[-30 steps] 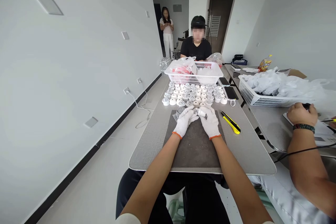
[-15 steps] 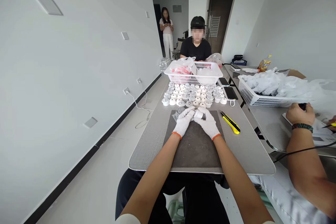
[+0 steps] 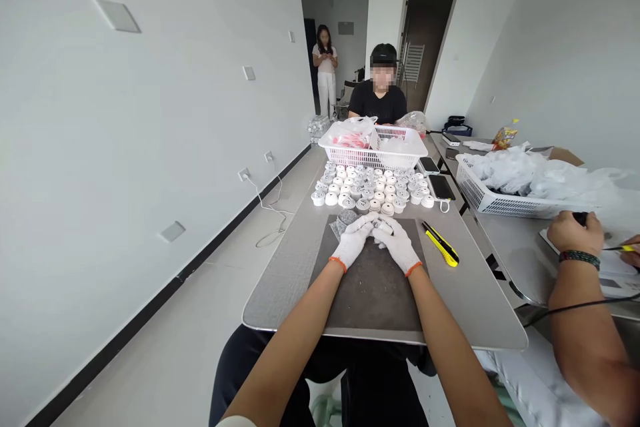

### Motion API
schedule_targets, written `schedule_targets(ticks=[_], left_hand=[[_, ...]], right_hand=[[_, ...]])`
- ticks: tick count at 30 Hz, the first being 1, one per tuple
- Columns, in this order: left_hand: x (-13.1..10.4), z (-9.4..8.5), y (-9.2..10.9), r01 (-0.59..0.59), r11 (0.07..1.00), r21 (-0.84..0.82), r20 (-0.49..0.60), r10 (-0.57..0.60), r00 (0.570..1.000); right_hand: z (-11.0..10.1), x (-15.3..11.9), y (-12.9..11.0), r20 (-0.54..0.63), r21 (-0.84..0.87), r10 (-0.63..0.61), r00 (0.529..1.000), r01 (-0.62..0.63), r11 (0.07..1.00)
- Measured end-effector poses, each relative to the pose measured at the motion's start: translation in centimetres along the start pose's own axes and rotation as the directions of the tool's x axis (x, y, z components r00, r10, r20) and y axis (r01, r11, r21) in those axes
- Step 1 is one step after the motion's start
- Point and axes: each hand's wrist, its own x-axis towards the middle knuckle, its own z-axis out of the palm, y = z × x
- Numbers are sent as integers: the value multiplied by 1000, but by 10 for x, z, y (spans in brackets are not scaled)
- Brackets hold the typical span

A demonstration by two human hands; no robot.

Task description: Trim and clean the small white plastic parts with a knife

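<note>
Both of my hands wear white knit gloves with orange cuffs and meet over the dark mat. My left hand has its fingers closed on a small white round plastic part. From the other side my right hand grips the same part, and the fingers hide most of it. A grey speckled, crumpled piece lies just beyond my left hand. Past the mat stand several rows of small round parts, some white and some with grey tops. A yellow and black utility knife rests right of the mat.
A white basket with plastic bags stands behind the rows, and a person sits beyond it. Phones lie at the table's right edge. On the adjoining table are another basket and a co-worker's hand holding something dark.
The scene has shifted slightly lower in view as my head moved. My fingers have closed further over the white part, which shows less than before.
</note>
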Motion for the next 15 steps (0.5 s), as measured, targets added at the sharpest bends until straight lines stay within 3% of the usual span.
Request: schedule_targets(ticks=[4,6,7,9,13,15], left_hand=[[-1,1,4,17,1000,-5,-4,-17,1000],[-2,3,6,8,999,38,-28,-7,1000],[-3,4,6,3,999,52,-40,-1,999],[-3,5,8,-4,998,61,-52,8,999],[-4,6,12,-6,995,98,-68,13,998],[-4,6,14,-13,993,120,-66,21,998]], right_hand=[[17,8,-10,72,-8,-17,997,17,1000],[0,9,-11,87,-29,-11,996,13,1000],[-24,9,-9,79,-47,-4,997,8,999],[-102,9,1,29,-83,-6,1000,8,996],[-298,12,39,-90,-13,-144,985,143,990],[-355,13,61,-144,12,-164,976,168,986]])
